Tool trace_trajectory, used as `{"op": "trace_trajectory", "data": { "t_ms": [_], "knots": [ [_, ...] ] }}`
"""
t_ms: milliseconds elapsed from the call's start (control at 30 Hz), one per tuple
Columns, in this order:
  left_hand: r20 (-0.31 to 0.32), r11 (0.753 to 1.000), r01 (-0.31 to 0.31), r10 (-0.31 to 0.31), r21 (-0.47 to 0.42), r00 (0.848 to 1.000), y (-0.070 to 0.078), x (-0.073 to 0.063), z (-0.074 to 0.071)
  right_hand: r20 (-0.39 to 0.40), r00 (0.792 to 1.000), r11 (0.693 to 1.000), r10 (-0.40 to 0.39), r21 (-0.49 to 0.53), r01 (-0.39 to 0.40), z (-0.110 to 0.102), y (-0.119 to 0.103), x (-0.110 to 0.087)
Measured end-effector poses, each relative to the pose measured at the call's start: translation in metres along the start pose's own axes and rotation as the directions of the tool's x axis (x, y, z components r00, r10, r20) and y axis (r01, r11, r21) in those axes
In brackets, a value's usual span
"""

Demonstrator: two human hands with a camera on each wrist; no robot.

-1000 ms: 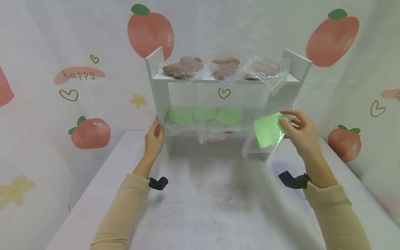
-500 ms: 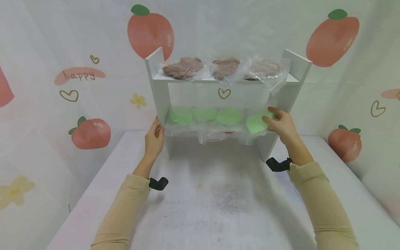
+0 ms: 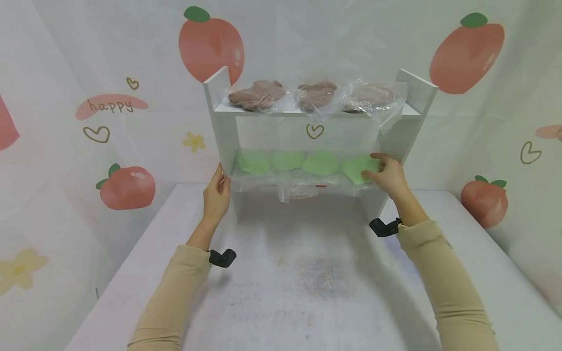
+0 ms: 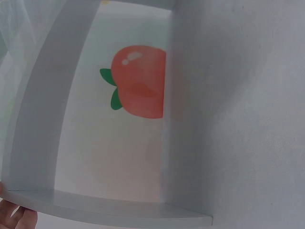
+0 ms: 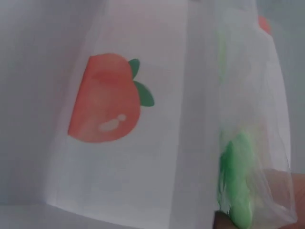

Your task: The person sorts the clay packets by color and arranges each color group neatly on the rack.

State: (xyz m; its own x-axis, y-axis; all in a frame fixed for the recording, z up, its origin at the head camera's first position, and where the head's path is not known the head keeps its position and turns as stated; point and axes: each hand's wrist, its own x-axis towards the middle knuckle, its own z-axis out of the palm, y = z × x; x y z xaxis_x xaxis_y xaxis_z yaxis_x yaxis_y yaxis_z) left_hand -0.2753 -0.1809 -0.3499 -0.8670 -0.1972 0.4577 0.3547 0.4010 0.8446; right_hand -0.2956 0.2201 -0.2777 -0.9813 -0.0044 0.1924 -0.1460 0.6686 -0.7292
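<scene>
A white two-tier shelf (image 3: 307,114) stands on the table. My left hand (image 3: 216,197) holds its left side panel, thumb at the front edge; in the left wrist view only some fingertips (image 4: 17,214) show beside the panel. My right hand (image 3: 390,174) pinches the right end of a clear bag with a flat green piece (image 3: 356,168), at the right end of the lower tier. In the right wrist view this bag (image 5: 259,143) overhangs the tier's edge. Left of it lie several similar bagged green pieces (image 3: 321,163) in a row.
On the upper tier lie three clear bags of brown lumps (image 3: 317,95), the right one drooping over the edge. Bag ends (image 3: 291,192) hang off the lower tier's front. The pale table (image 3: 307,292) spreads before the shelf; a fruit-printed curtain (image 3: 272,39) hangs behind.
My right hand has moved left and inward, carrying the bagged green piece from before the shelf's right side onto the lower tier, beside the others. The left hand has stayed put.
</scene>
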Motion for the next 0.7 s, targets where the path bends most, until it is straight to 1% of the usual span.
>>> {"op": "trace_trajectory", "data": {
  "t_ms": [133, 233, 300, 400, 467, 533, 633, 700],
  "knots": [
    [0.005, 1.000, 0.001, -0.001, -0.010, 1.000, -0.001, 0.001, 0.001, -0.056, 0.996, 0.990, -0.065, -0.125, 0.058, 0.004, 0.002, -0.003],
    [0.006, 1.000, 0.003, -0.003, -0.007, 1.000, -0.001, 0.001, 0.001, -0.080, 0.990, 0.978, -0.115, -0.181, 0.099, 0.004, 0.000, -0.008],
    [0.005, 1.000, 0.002, -0.002, 0.002, 1.000, -0.001, 0.001, 0.000, -0.081, 0.987, 0.973, -0.142, -0.196, 0.124, 0.002, -0.003, -0.012],
    [0.019, 1.000, 0.006, -0.007, 0.011, 1.000, 0.001, 0.001, -0.003, -0.055, 0.985, 0.972, -0.166, -0.176, 0.154, -0.001, -0.009, -0.021],
    [0.056, 1.000, 0.016, -0.017, 0.012, 0.998, 0.002, 0.001, -0.008, -0.022, 0.983, 0.974, -0.181, -0.145, 0.176, -0.004, -0.012, -0.027],
    [0.115, 0.999, 0.036, -0.038, 0.021, 0.993, 0.004, 0.002, -0.014, 0.010, 0.978, 0.972, -0.207, -0.116, 0.207, -0.005, -0.013, -0.034],
    [0.200, 0.996, 0.056, -0.069, 0.072, 0.977, 0.008, 0.003, -0.025, 0.036, 0.964, 0.960, -0.263, -0.088, 0.265, -0.005, -0.011, -0.045],
    [0.234, 0.990, 0.037, -0.068, 0.136, 0.970, 0.013, 0.002, -0.032, 0.034, 0.949, 0.942, -0.315, -0.111, 0.317, -0.005, -0.010, -0.051]
  ]
}}
